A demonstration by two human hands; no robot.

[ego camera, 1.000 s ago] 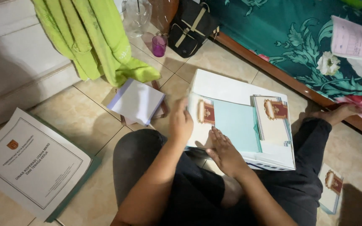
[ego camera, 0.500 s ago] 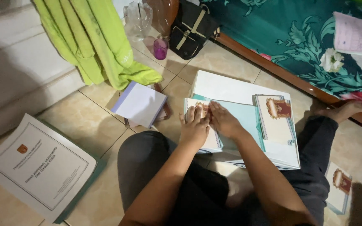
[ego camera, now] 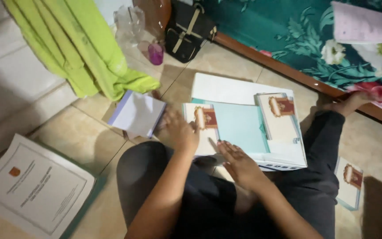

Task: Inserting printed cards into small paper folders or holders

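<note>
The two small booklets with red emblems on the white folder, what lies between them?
In the head view, a pale teal sheet lies between the left booklet and the right booklet.

Floor (ego camera: 89,137): glazed ceramic tile, smooth, showing a dull sheen. Booklets (ego camera: 204,121) under the hands: smooth matt paper, teal cover sheet (ego camera: 239,126) looking like matt card. Green garment (ego camera: 80,48): soft matt cloth. Black bag (ego camera: 186,31): matt fabric with woven straps. Bedspread (ego camera: 301,40): printed cloth. Bed rail (ego camera: 261,57): glossy varnished wood.
</note>
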